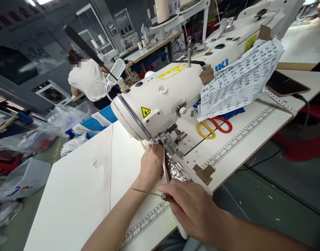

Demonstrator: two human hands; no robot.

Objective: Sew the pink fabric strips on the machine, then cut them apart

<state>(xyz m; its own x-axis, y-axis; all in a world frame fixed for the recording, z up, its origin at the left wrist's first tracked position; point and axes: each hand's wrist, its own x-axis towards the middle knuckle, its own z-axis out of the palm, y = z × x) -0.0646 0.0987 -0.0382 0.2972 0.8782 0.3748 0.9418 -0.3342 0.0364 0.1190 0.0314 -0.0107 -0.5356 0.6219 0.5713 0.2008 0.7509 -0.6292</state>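
My right hand is closed around an awl, whose thin metal spike points left across the front of my left wrist. Close under the head of a white sewing machine, my left hand has its fingers bent down at the needle area. A strip of white fabric runs from there towards me, passing beside my left hand and below my right. What the left fingertips press or pinch is hidden. Shiny clear film or metal shows between the two hands.
Red and yellow-handled scissors lie right of the machine. A handwritten sheet is taped to the machine, with a phone behind it. Printed rulers mark the table. A person in white sits beyond.
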